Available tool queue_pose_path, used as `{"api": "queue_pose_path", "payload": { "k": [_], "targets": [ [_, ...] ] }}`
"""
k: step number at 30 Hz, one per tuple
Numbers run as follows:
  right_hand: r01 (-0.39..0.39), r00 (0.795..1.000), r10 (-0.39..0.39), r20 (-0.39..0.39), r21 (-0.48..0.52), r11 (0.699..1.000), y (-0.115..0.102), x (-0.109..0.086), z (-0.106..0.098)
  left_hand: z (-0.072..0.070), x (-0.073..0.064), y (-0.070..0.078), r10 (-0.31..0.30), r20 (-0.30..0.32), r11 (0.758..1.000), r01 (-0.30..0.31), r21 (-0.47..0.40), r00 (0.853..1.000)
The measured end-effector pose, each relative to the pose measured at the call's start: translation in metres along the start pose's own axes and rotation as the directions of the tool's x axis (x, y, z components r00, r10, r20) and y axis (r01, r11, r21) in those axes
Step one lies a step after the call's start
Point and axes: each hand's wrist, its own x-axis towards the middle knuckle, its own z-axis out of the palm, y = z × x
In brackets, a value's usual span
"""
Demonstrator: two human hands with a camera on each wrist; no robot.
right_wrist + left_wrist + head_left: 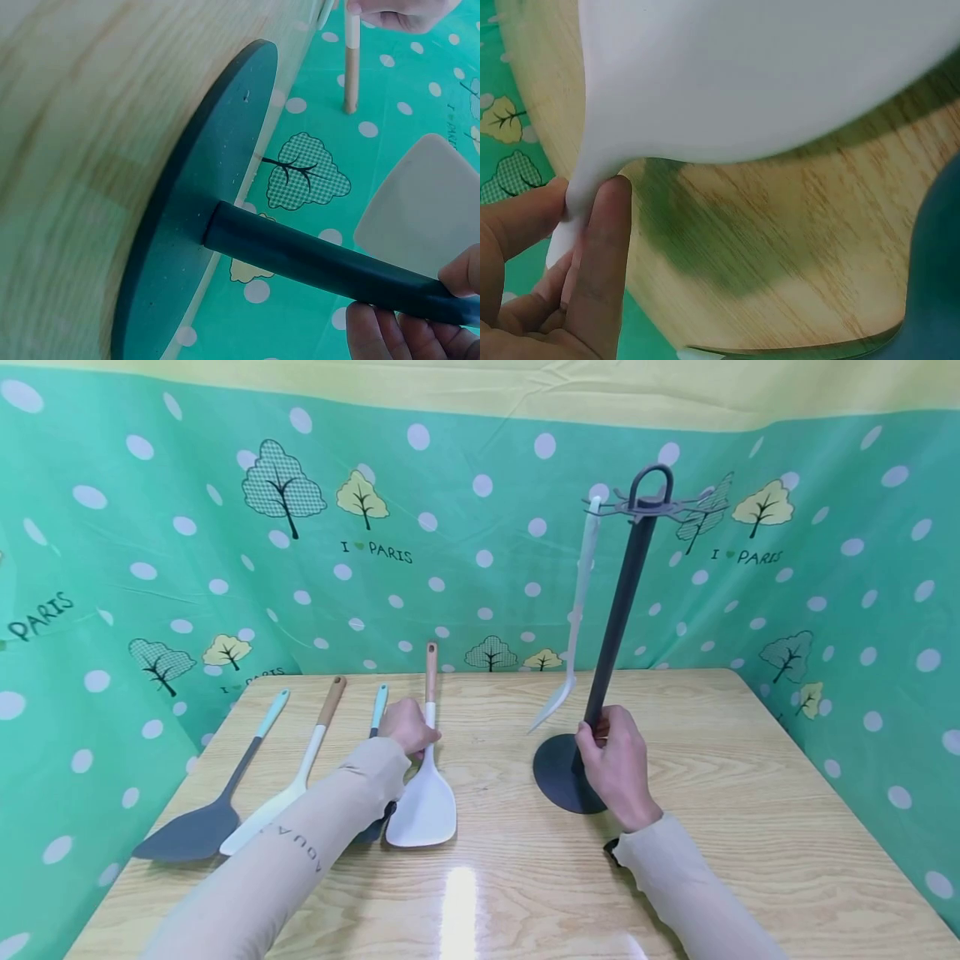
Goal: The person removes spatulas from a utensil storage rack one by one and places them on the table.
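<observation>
My left hand pinches the white neck of a wide spatula with a wooden handle end; the left wrist view shows thumb and fingers round the neck, just beside the blade. A shadow falls on the wood below that blade. With my right hand I grip the lower pole of a dark utensil stand, fingers curled round it above the round base. From a hook on the left of the stand's top ring hangs a white utensil with a flat blade.
To the left lie a dark spatula with a light blue handle, a white one with a wooden handle, and another light-blue-handled utensil, partly hidden by my left arm. A green patterned curtain stands behind the wooden table.
</observation>
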Motion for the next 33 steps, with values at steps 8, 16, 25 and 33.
{"api": "queue_pose_path", "payload": {
  "k": [8,16,25,33],
  "targets": [
    [0.013,1.000,-0.013,-0.010,0.009,1.000,-0.0005,0.0002,-0.0003,0.0018,0.0010,0.0007,-0.020,0.013,1.000,0.020,0.022,1.000],
    [0.006,1.000,-0.006,-0.006,0.009,1.000,-0.0003,0.0001,-0.0003,0.0036,0.0029,-0.0008,-0.049,0.039,0.999,0.048,0.025,0.998],
    [0.012,1.000,-0.012,-0.006,0.015,1.000,-0.0005,0.0000,-0.0003,0.0029,0.0036,-0.0016,-0.049,0.062,0.997,0.045,0.057,0.997],
    [0.015,1.000,-0.015,-0.011,0.012,1.000,-0.0002,-0.0001,0.0000,0.0038,0.0057,-0.0021,-0.038,0.072,0.998,0.034,0.056,0.997]
  ]
}}
